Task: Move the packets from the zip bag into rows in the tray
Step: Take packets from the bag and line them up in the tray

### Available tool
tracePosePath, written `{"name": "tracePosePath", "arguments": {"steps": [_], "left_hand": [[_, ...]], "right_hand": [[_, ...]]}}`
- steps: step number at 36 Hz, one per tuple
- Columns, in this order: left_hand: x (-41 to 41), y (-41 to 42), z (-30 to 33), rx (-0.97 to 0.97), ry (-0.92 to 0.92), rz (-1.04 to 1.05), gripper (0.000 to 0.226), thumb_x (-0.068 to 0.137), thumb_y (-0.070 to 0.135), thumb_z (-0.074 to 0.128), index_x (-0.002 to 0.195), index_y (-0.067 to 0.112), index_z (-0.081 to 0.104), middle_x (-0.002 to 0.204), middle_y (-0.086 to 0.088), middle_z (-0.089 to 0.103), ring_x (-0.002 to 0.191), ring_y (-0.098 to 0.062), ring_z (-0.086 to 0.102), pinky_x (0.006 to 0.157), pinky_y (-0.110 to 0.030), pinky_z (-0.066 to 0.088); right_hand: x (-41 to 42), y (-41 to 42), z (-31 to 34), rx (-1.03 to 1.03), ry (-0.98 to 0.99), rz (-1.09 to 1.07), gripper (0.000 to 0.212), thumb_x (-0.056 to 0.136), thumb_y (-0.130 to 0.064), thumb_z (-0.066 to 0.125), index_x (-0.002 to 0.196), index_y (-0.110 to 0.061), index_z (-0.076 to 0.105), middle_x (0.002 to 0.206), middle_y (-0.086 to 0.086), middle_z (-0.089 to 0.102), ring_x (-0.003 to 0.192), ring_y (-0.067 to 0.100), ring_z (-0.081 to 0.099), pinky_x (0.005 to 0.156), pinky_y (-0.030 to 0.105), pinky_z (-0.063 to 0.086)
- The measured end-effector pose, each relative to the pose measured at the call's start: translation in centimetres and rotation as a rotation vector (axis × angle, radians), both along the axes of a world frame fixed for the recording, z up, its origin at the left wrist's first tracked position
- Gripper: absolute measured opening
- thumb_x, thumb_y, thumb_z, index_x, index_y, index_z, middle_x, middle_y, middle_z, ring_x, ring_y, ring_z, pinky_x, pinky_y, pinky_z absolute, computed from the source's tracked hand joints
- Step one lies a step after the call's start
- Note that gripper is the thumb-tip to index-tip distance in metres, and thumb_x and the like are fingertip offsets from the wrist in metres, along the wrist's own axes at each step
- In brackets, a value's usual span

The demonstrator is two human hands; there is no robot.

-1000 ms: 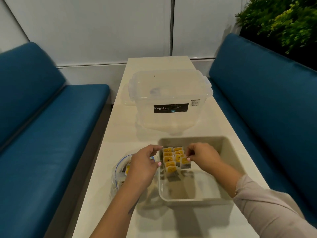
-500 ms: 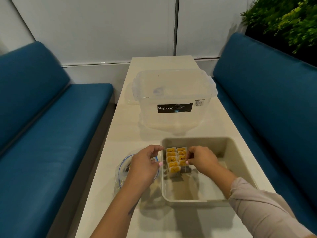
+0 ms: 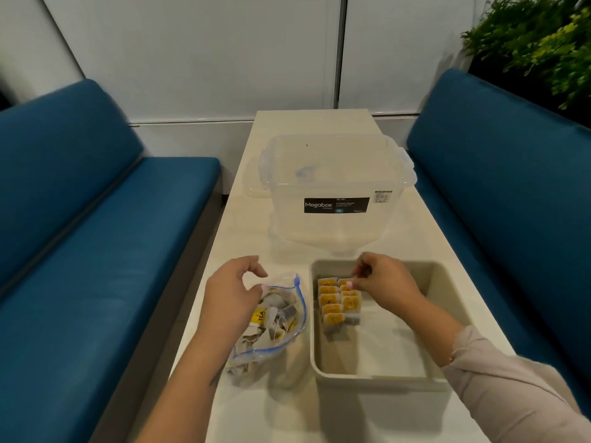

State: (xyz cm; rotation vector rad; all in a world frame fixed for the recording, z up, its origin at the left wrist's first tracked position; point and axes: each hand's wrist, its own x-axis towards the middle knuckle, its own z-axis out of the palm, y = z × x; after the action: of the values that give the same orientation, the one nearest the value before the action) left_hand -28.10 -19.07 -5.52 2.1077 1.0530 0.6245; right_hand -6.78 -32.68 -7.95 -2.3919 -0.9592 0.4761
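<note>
Head cam showed pretty much what I saw standing there: the zip bag (image 3: 275, 318) lay on the table (image 3: 243, 225) just left of the tray (image 3: 377, 375), mouth gaping, with a loose jumble of packets (image 3: 271, 318) inside. Two short rows of yellow-labelled packets (image 3: 339, 302) stood in the tray's far left corner, leaning on each other. Her left hand (image 3: 233, 298) hovered over the bag's mouth with fingers loosely curled and nothing in them that I could make out, so I'd call it empty and relaxed. Her right hand (image 3: 380, 282) sat over the far end of the rows with thumb and fingers pinched together, but whether there was actually a packet or just a tag in that pinch, I couldn't tell (too small, and a bit blurry). My guess on handling: these looked like paper tea packets, so basically weightless, thin, floppy and easy to crumple, and some trailed strings that could snag on neighbours. I'd pick one by its top edge with two fingertips, not the string, and steady the flimsy plastic bag so it didn't slide or lift along with it.
</note>
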Motion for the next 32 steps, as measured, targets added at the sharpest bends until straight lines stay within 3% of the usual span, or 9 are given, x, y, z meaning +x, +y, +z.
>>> {"name": "tracePosePath", "arguments": {"steps": [3, 6, 8, 10, 15, 20, 25, 32], "left_hand": [[-1.1, 0.6, -0.8, -0.074, 0.209, 0.011, 0.037, 0.079, 0.02, 0.073, 0.108, 0.023, 0.05, 0.116, 0.008, 0.056, 0.078, -0.001, 0.051, 0.064, -0.02, 0.039], [-1.7, 0.9, -2.1, -0.18, 0.309, 0.01, 0.059, 0.083, 0.024, 0.07, 0.132, 0.016, 0.038, 0.135, -0.003, 0.053, 0.111, -0.019, 0.056, 0.081, -0.023, 0.039], [-1.9, 0.8, -2.9, -0.21, 0.316, 0.015, 0.062, 0.086, 0.02, 0.065, 0.139, 0.016, 0.034, 0.135, -0.008, 0.053, 0.118, -0.023, 0.054, 0.088, -0.026, 0.04], [-2.1, 0.8, -3.2, -0.212, 0.302, 0.039, 0.054, 0.09, 0.014, 0.058, 0.139, 0.016, 0.036, 0.131, -0.009, 0.057, 0.115, -0.023, 0.056, 0.085, -0.024, 0.04], [-2.1, 0.5, -3.8, -0.175, 0.267, 0.103, 0.04, 0.095, 0.012, 0.047, 0.135, 0.019, 0.045, 0.123, -0.006, 0.062, 0.11, -0.022, 0.057, 0.085, -0.027, 0.043], [-2.2, 0.5, -4.2, -0.18, 0.231, 0.123, 0.039, 0.096, 0.015, 0.046, 0.134, 0.021, 0.047, 0.12, -0.005, 0.063, 0.106, -0.023, 0.059, 0.089, -0.032, 0.047], [-2.4, 0.5, -4.3, -0.18, 0.199, 0.125, 0.04, 0.095, 0.012, 0.044, 0.134, 0.02, 0.046, 0.117, -0.006, 0.063, 0.104, -0.024, 0.059, 0.087, -0.031, 0.047], [-2.5, 0.7, -4.5, -0.187, 0.204, 0.126, 0.039, 0.096, 0.015, 0.044, 0.133, 0.023, 0.047, 0.119, -0.006, 0.062, 0.105, -0.023, 0.058, 0.088, -0.032, 0.048]], "right_hand": [[-1.3, 1.4, 1.2, 0.075, 0.027, 0.044, 0.016, 0.077, -0.028, 0.076, 0.081, -0.027, 0.061, 0.077, -0.01, 0.062, 0.075, 0.009, 0.058, 0.066, 0.026, 0.048], [-3.1, 2.9, 1.9, 0.106, 0.046, 0.113, 0.012, 0.08, -0.029, 0.073, 0.082, -0.029, 0.062, 0.08, -0.011, 0.063, 0.078, 0.008, 0.059, 0.072, 0.028, 0.051], [-4.4, 3.9, 2.1, 0.113, 0.063, 0.17, 0.008, 0.081, -0.029, 0.072, 0.082, -0.031, 0.064, 0.077, -0.012, 0.063, 0.076, 0.007, 0.059, 0.073, 0.029, 0.052], [-5.8, 4.8, 2.1, 0.076, 0.041, 0.258, 0.004, 0.083, -0.028, 0.068, 0.086, -0.03, 0.068, 0.076, -0.013, 0.062, 0.077, 0.008, 0.059, 0.072, 0.027, 0.049], [-9.0, 6.4, 1.4, -0.084, -0.105, 0.472, 0.021, 0.089, -0.02, 0.057, 0.103, -0.028, 0.072, 0.095, -0.005, 0.07, 0.082, 0.014, 0.058, 0.067, 0.023, 0.04], [-11.4, 8.3, 0.2, -0.294, -0.239, 0.574, 0.036, 0.09, -0.011, 0.05, 0.117, -0.028, 0.067, 0.112, 0.002, 0.066, 0.101, 0.024, 0.061, 0.077, 0.03, 0.044], [-12.4, 8.6, 0.0, -0.355, -0.229, 0.68, 0.028, 0.089, -0.005, 0.049, 0.109, -0.011, 0.067, 0.106, 0.008, 0.067, 0.092, 0.026, 0.06, 0.071, 0.029, 0.039], [-12.0, 8.3, -0.3, -0.334, -0.226, 0.705, 0.02, 0.083, -0.015, 0.064, 0.099, -0.025, 0.071, 0.099, -0.001, 0.067, 0.085, 0.021, 0.058, 0.066, 0.026, 0.038]]}}
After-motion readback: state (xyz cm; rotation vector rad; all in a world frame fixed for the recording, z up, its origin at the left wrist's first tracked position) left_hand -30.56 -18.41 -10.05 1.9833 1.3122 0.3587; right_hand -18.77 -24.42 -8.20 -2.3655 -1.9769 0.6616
